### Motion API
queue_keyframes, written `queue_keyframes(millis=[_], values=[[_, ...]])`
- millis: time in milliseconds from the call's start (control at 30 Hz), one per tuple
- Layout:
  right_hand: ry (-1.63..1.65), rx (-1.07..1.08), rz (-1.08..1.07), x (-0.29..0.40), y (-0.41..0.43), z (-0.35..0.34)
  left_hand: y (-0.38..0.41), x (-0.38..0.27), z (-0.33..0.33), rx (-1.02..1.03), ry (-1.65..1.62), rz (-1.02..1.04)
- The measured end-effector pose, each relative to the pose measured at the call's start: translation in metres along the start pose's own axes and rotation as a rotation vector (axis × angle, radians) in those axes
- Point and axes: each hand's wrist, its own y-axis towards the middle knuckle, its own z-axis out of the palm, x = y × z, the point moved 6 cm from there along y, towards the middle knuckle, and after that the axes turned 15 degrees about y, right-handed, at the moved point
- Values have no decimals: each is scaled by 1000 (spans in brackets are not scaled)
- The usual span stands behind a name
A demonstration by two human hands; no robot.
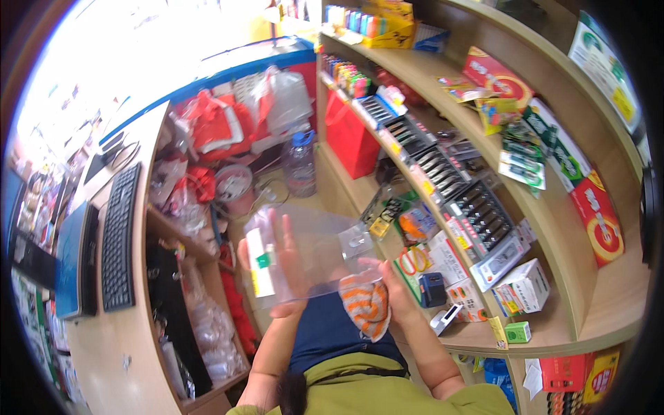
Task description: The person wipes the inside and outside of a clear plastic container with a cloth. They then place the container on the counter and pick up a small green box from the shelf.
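A clear plastic box (316,249) is held up in front of my body, with a white label strip along its left side. My left hand (291,259) supports it at that side, the fingers showing through the see-through plastic. In my right hand (399,293) is a bunched cloth (365,305) with orange and grey stripes, just below the box's right corner. The right fingertips are close to that corner, and whether they touch it is unclear. Motion blurs the box's edges.
Wooden shelves (560,295) on the right hold nail clippers (441,174), lighters (346,75), a red bag (348,136) and scissors (413,260). On the left counter (101,353) lies a black keyboard (122,236). A large water bottle (301,168) and a pink bin (234,193) stand ahead.
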Motion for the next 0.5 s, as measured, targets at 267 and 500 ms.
queue_keyframes(millis=[267, 500], values=[[-445, -53, -205, 27, 40, -9, -6, -24, -21, 162, -8, -270], [-939, -85, -582, 94, 28, 24, -38, -19, -74, 281, -439, -1006]])
